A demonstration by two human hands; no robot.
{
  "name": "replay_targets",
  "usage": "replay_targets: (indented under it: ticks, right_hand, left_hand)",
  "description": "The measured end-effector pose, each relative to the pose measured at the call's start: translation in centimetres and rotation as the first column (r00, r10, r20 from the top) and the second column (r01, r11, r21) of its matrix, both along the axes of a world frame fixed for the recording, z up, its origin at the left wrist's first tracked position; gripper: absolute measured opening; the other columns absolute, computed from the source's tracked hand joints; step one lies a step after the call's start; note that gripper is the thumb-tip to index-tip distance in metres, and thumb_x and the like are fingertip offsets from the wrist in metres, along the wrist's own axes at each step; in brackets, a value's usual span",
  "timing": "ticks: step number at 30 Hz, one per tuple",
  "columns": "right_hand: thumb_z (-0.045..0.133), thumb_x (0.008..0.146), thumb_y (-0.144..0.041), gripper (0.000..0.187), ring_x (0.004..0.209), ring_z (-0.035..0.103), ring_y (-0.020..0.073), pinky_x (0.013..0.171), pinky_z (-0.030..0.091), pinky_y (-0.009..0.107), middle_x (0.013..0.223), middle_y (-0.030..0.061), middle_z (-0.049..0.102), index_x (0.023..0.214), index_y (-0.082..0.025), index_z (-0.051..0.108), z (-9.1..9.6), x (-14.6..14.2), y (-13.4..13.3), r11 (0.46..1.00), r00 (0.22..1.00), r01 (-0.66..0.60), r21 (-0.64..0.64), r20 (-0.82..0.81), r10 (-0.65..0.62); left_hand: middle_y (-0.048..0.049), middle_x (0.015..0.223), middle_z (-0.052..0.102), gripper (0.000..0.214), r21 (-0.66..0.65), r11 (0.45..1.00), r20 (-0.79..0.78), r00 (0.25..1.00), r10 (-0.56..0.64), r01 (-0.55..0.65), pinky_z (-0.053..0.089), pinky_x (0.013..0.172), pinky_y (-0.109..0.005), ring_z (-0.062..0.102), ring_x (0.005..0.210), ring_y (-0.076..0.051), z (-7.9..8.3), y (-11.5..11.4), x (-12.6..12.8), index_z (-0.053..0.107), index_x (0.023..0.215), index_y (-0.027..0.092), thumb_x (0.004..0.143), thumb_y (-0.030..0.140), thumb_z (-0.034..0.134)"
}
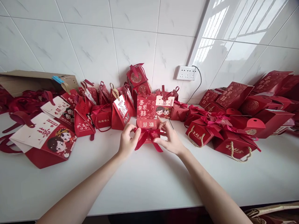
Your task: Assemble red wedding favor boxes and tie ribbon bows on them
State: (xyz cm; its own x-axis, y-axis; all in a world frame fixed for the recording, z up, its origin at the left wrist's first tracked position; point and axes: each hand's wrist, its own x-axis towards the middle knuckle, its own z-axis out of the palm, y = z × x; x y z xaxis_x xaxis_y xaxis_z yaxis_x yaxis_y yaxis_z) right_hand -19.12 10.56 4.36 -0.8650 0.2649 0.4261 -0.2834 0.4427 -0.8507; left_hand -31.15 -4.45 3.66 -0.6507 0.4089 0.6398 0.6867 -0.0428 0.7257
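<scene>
Bow [149, 133] sits between left hand [128, 137] and right hand [171, 139].

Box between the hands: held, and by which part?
Left hand and right hand flank the bow; whether they grip it or the box is unclear.

Both hands [127, 140] [172, 140] level, near each other, fingers [167, 126] bent, forearms [86, 185] [205, 177] aslant.

– Where's the camera?
– Worn on the head, facing forward and down from near above the bare left hand [126, 140], bare right hand [171, 140] and smooth white table [149, 186], toward the glossy white-tiled wall [135, 40]
</scene>
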Motion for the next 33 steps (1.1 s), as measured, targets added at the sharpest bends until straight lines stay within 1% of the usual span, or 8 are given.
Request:
replay_targets:
  ticks: [3,7,12,15,21,25,28,33]
  right_hand:
    - [0.053,0.086,-0.052,0.031,0.139,0.03,0.0281,0.091,0.05,0.04,0.128,0.0134,0.054,0.084,-0.022,0.046,-0.4,-0.4,-0.5,0.979,0.993,0.11,0.17,-0.055,-0.102]
    - [0.035,0.096,-0.046,0.039,0.138,0.035,0.0268,0.094,0.046,0.038,0.128,0.0138,0.057,0.07,-0.021,0.049,-0.2,-0.5,-0.3,0.953,0.982,0.18,0.243,-0.104,-0.159]
    - [0.041,0.092,-0.052,0.049,0.134,0.041,0.0259,0.098,0.042,0.035,0.128,0.013,0.058,0.057,-0.019,0.053,0.2,-0.6,-0.2,0.977,0.98,0.198,0.085,-0.053,-0.194]
    - [0.048,0.088,-0.054,0.049,0.132,0.044,0.0258,0.1,0.04,0.034,0.125,0.0126,0.061,0.055,-0.019,0.055,0.3,-0.7,-0.1,0.977,0.976,0.214,-0.02,-0.044,-0.214]
    - [0.053,0.085,-0.055,0.047,0.129,0.046,0.0269,0.099,0.042,0.037,0.117,0.0109,0.066,0.056,-0.019,0.056,0.3,-0.9,0.2,0.971,0.979,0.196,-0.138,-0.03,-0.202]
    - [0.056,0.08,-0.059,0.051,0.133,0.04,0.0288,0.098,0.043,0.04,0.11,0.0122,0.068,0.049,-0.019,0.05,0.7,-0.8,0.3,0.957,0.982,0.185,-0.223,0.001,-0.19]
    - [0.059,0.078,-0.06,0.051,0.137,0.034,0.0296,0.098,0.044,0.041,0.117,0.013,0.064,0.049,-0.019,0.051,1.0,-0.7,0.2,0.948,0.985,0.169,-0.27,0.017,-0.17]
    - [0.064,0.074,-0.059,0.048,0.136,0.034,0.031,0.091,0.049,0.039,0.13,0.0126,0.056,0.051,-0.017,0.057,1.2,-0.6,0.2,0.928,0.991,0.134,-0.349,0.032,-0.132]
  left_hand:
    - [0.0022,0.064,0.043,0.024,0.003,1.0,0.025,1.0,-0.009,0.009,0.04,0.062,-0.025,0.046,0.064,-0.013,0.0,-0.1,0.1,0.039,0.062,0.02,0.082,0.03,0.049]
    - [0.002,0.063,0.043,0.025,0.001,1.0,0.057,0.998,-0.031,0.031,0.039,0.06,-0.025,0.046,0.063,-0.013,0.1,-0.2,0.2,0.04,0.061,0.02,0.081,0.03,0.05]
    - [0.0025,0.063,0.04,0.026,0.007,0.999,0.112,0.993,-0.044,0.043,0.038,0.056,-0.023,0.043,0.059,-0.011,0.4,-0.1,0.1,0.04,0.059,0.02,0.079,0.029,0.053]
    - [0.0017,0.066,0.041,0.024,0.028,0.998,0.137,0.989,-0.055,0.051,0.038,0.056,-0.022,0.043,0.061,-0.011,0.6,0.0,0.0,0.042,0.059,0.019,0.077,0.029,0.054]
    - [0.001,0.068,0.043,0.025,0.007,0.995,0.166,0.981,-0.096,0.096,0.036,0.052,-0.022,0.041,0.058,-0.011,0.8,0.0,-0.2,0.045,0.058,0.019,0.078,0.031,0.054]
    - [-0.0011,0.075,0.05,0.024,0.005,0.991,0.169,0.977,-0.13,0.131,0.041,0.057,-0.022,0.048,0.067,-0.012,0.8,0.0,-0.4,0.049,0.059,0.018,0.079,0.031,0.054]
    - [-0.0017,0.077,0.052,0.024,0.001,0.99,0.165,0.976,-0.14,0.142,0.041,0.057,-0.022,0.049,0.069,-0.013,0.8,-0.1,-0.5,0.049,0.06,0.018,0.079,0.032,0.054]
    - [-0.0015,0.076,0.051,0.024,-0.013,0.986,0.165,0.973,-0.159,0.163,0.041,0.059,-0.022,0.048,0.07,-0.013,0.9,-0.1,-0.6,0.047,0.061,0.019,0.08,0.032,0.052]
